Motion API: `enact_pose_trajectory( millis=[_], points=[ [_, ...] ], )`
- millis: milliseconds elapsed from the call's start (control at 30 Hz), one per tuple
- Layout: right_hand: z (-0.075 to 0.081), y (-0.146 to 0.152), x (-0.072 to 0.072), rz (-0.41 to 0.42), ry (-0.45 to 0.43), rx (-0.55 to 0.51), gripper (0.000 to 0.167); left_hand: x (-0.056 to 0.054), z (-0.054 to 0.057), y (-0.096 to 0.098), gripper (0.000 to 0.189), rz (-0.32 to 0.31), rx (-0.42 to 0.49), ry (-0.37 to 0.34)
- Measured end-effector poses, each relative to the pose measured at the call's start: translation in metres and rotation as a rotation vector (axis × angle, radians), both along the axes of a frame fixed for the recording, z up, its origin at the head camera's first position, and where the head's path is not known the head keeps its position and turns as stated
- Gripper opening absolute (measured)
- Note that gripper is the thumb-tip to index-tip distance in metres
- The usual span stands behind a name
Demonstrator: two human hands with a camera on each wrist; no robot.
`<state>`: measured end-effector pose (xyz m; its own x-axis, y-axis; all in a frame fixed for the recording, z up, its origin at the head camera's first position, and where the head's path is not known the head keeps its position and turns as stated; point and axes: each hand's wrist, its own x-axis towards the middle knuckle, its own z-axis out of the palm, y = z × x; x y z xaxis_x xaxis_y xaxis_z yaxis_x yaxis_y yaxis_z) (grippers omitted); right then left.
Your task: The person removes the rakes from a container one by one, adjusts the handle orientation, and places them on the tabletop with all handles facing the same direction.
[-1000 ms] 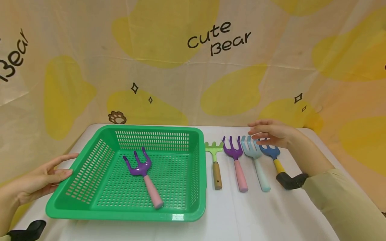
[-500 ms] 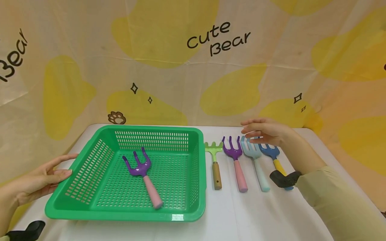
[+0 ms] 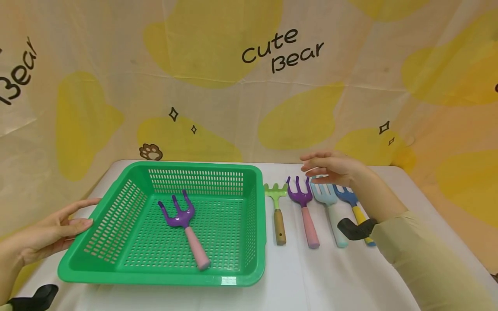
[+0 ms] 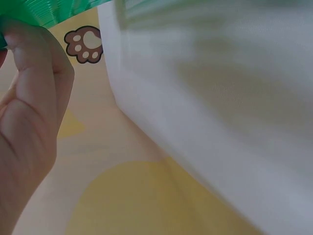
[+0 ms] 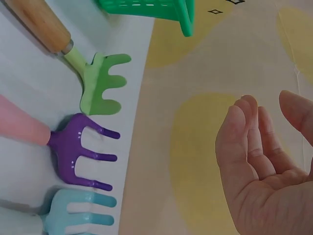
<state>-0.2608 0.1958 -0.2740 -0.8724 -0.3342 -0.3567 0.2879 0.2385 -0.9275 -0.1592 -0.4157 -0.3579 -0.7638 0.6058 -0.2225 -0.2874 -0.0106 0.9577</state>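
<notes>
My left hand (image 3: pixel 54 231) grips the left rim of a green plastic basket (image 3: pixel 163 277), thumb on top. Inside the basket lies a purple hand fork (image 3: pixel 180 218) with a pink handle. My right hand (image 3: pixel 335 168) hovers over the far ends of the tools at right, fingers relaxed and holding nothing. Closest below it is a pale blue hand fork (image 3: pixel 326 198), whose tines it partly covers. Left of that lie a second purple fork (image 3: pixel 309 226) with a pink handle and a light green hand rake (image 5: pixel 100 81) with a wooden handle.
A blue hand fork (image 3: pixel 348 196) with a yellow handle lies at the right end of the row, partly behind the right arm. The white table (image 3: pixel 288 280) ends at a patterned cloth backdrop (image 3: pixel 218 95) behind and at both sides.
My right hand has moved left, from above the blue fork to above the pale blue one, near the purple fork's tines. The left hand and basket have stayed put.
</notes>
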Motion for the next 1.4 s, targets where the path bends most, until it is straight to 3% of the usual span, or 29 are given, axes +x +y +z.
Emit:
enact_pose_trajectory(
  millis=[1400],
  points=[
    [-0.002,-0.044,-0.006,0.069,-0.01,-0.022,0.017,0.001,-0.002,0.001,0.056,-0.009,0.033,-0.001]
  ],
)
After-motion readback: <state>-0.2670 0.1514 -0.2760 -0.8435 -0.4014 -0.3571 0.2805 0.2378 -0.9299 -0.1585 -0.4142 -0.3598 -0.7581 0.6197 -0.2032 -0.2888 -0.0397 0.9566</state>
